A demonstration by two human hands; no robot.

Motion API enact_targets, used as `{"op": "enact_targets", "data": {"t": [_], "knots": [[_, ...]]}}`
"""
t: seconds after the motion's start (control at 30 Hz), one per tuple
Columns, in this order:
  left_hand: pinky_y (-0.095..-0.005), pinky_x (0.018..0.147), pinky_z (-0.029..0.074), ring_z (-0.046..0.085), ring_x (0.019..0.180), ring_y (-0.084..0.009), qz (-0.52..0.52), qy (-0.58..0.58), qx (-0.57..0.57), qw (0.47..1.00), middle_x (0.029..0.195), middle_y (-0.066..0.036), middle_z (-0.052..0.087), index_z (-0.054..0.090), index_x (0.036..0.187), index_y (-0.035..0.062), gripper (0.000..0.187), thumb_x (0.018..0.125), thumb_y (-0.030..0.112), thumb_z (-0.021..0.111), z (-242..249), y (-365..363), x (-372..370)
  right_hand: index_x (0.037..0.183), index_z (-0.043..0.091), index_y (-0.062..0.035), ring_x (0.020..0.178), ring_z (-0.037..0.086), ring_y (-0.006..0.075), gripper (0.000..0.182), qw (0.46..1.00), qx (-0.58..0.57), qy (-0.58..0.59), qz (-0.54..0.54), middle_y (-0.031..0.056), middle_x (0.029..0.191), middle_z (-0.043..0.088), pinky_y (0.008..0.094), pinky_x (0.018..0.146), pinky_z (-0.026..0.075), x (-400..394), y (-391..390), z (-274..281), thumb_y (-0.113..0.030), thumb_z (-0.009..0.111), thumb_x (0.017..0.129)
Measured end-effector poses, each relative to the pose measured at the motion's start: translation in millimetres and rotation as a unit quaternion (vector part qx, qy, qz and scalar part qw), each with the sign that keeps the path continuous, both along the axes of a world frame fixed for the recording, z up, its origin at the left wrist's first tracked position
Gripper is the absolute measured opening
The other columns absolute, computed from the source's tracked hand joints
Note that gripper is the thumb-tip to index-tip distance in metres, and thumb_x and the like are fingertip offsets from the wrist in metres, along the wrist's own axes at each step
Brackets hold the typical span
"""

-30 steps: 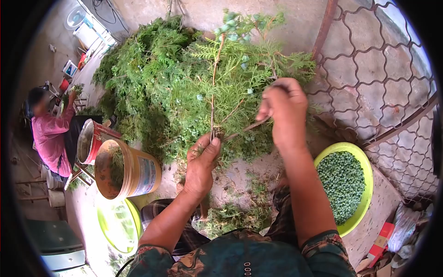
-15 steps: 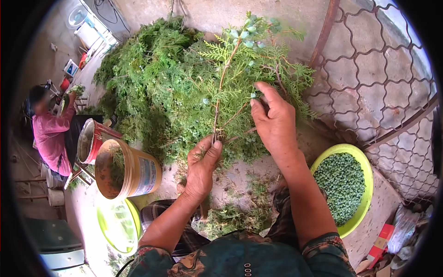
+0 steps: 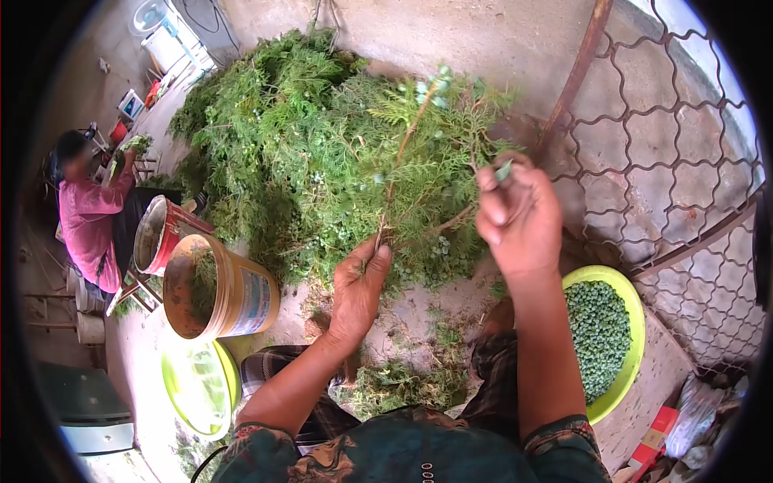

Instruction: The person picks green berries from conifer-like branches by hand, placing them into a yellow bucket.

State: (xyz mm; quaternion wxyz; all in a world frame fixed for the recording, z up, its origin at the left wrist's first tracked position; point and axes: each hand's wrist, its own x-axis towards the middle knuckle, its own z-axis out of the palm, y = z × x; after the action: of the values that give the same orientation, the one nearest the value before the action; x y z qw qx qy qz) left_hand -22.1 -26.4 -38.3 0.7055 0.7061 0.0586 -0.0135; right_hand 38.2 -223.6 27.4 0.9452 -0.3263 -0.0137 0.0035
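We hold a leafy evergreen branch [image 3: 419, 153] upright over the big pile of cut greenery [image 3: 282, 137] on the concrete floor, our left hand [image 3: 358, 286] closed round the foot of its stem, thumb pressed against the curled fingers. Our right hand [image 3: 519, 213] is up among the fronds at the branch's right side, fingers pinched together on a small pale green bit, seemingly a berry, near the tip of a twig; what lies in the palm we cannot tell. More bluish berries [image 3: 431, 88] cluster at the top of the branch.

To do this well, we judge the left hand should keep the stem steady while the right plucks each berry cleanly with the fingertips, working along one twig at a time so none is missed, and carrying the berries to the lime-green bowl [image 3: 636, 322] at our right knee, already heaped with green berries [image 3: 596, 334].

To our left stand a tan bucket [image 3: 241, 294], a red bucket [image 3: 165, 233] and an empty lime-green basin [image 3: 197, 386]. A person in a pink shirt [image 3: 84, 221] sits farther left with a sprig.

The tan bucket bears a blue-and-white label [image 3: 256, 302], too blurred to read. A red carton [image 3: 654, 439] at lower right is likewise illegible.
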Motion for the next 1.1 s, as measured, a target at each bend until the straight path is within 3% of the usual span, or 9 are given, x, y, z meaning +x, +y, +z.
{"op": "enact_targets", "data": {"t": [0.07, 0.13, 0.37, 0.53, 0.67, 0.8, 0.87, 1.03, 1.1], "knots": [[-0.0213, 0.069, 0.04, 0.046, 0.078, -0.0062, 0.019, -0.035, 0.012, 0.999, 0.089, 0.0, 0.053, 0.053, 0.12, -0.0021, 0.04, 0.091, 0.026, 0.057, -1.9, -1.0, -0.2, 0.085, 0.053, -0.0106, 0.045, 0.042, 0.0067, 0.009, 0.99, 0.049, 0.034, 0.126, 0.0046, 0.073, 0.054, 0.0213, 0.033, 0.031, -5.5, 10.6, -5.5, -0.019, 0.051, 0.086], [-0.0282, 0.093, 0.038, 0.053, 0.104, -0.0178, 0.027, -0.046, 0.062, 0.997, 0.112, -0.012, 0.059, 0.049, 0.124, -0.0048, 0.038, 0.093, 0.016, 0.053, -1.4, -1.6, 1.9, 0.082, 0.052, -0.0106, 0.043, 0.038, 0.0045, 0.017, 0.985, 0.015, 0.063, 0.158, 0.003, 0.074, 0.053, 0.0185, 0.033, 0.028, -7.3, 16.8, -14.0, -0.026, 0.056, 0.089], [-0.0298, 0.095, 0.04, 0.052, 0.115, -0.0214, 0.055, -0.18, 0.197, 0.962, 0.122, -0.018, 0.056, 0.049, 0.125, -0.0012, 0.035, 0.092, 0.007, 0.051, -13.8, -2.7, 7.4, 0.088, 0.053, -0.0033, 0.044, 0.033, 0.0007, 0.016, 0.973, -0.218, 0.016, 0.073, -0.0033, 0.062, 0.045, 0.0174, 0.035, 0.025, -21.2, 39.8, -15.0, -0.019, 0.058, 0.09], [-0.0271, 0.08, 0.048, 0.063, 0.095, -0.0199, 0.063, -0.294, 0.274, 0.914, 0.103, -0.015, 0.065, 0.051, 0.126, 0.0038, 0.039, 0.088, -0.001, 0.051, -17.2, -2.5, 11.0, 0.096, 0.055, -0.0061, 0.041, 0.032, 0.0019, 0.014, 0.97, -0.216, 0.062, 0.09, -0.0027, 0.063, 0.046, 0.0173, 0.034, 0.023, -23.8, 45.1, -13.7, -0.017, 0.06, 0.089], [-0.0269, 0.066, 0.048, 0.061, 0.073, -0.0161, 0.035, -0.235, 0.314, 0.919, 0.083, -0.01, 0.065, 0.053, 0.126, 0.0083, 0.05, 0.079, -0.009, 0.052, -9.0, 1.2, 3.8, 0.093, 0.056, -0.0069, 0.04, 0.032, 0.0024, 0.013, 0.971, -0.199, 0.11, 0.079, -0.0027, 0.062, 0.045, 0.0175, 0.033, 0.023, -22.4, 46.3, -12.4, -0.018, 0.061, 0.088], [-0.0305, 0.058, 0.043, 0.051, 0.058, -0.0187, 0.056, -0.283, 0.401, 0.87, 0.063, -0.005, 0.051, 0.057, 0.123, 0.016, 0.064, 0.066, -0.011, 0.052, -5.9, 18.2, 11.8, 0.087, 0.056, -0.0073, 0.04, 0.032, 0.0026, 0.014, 0.975, -0.199, 0.066, 0.079, -0.0028, 0.062, 0.045, 0.0174, 0.033, 0.023, -22.3, 41.8, -22.3, -0.019, 0.063, 0.086], [-0.0334, 0.059, 0.042, 0.048, 0.056, -0.0214, 0.059, -0.32, 0.496, 0.805, 0.059, -0.004, 0.043, 0.06, 0.12, 0.0198, 0.063, 0.064, -0.008, 0.055, 4.4, 26.7, 13.0, 0.081, 0.054, -0.0072, 0.039, 0.033, 0.0032, 0.014, 0.944, -0.325, -0.024, 0.056, -0.0025, 0.06, 0.046, 0.0181, 0.032, 0.024, -19.3, 33.2, -28.9, -0.018, 0.061, 0.085], [-0.0344, 0.059, 0.042, 0.047, 0.056, -0.0222, 0.1, -0.396, 0.549, 0.729, 0.06, -0.004, 0.039, 0.064, 0.114, 0.0206, 0.059, 0.062, -0.005, 0.058, 6.1, 39.0, 17.8, 0.082, 0.053, -0.0083, 0.038, 0.034, 0.0067, 0.009, 0.996, 0.048, 0.066, -0.022, 0.0006, 0.062, 0.048, 0.0205, 0.033, 0.026, 0.5, -31.3, -10.4, -0.016, 0.048, 0.083], [-0.0345, 0.058, 0.042, 0.047, 0.056, -0.022, 0.081, -0.409, 0.573, 0.706, 0.06, -0.004, 0.038, 0.065, 0.113, 0.0204, 0.058, 0.06, -0.003, 0.058, 9.7, 38.3, 16.4, 0.083, 0.053, -0.0098, 0.039, 0.033, 0.0064, 0.009, 0.997, 0.051, 0.043, -0.027, 0.0013, 0.066, 0.049, 0.0199, 0.034, 0.024, -6.5, -30.0, -4.3, -0.018, 0.049, 0.084]]}}
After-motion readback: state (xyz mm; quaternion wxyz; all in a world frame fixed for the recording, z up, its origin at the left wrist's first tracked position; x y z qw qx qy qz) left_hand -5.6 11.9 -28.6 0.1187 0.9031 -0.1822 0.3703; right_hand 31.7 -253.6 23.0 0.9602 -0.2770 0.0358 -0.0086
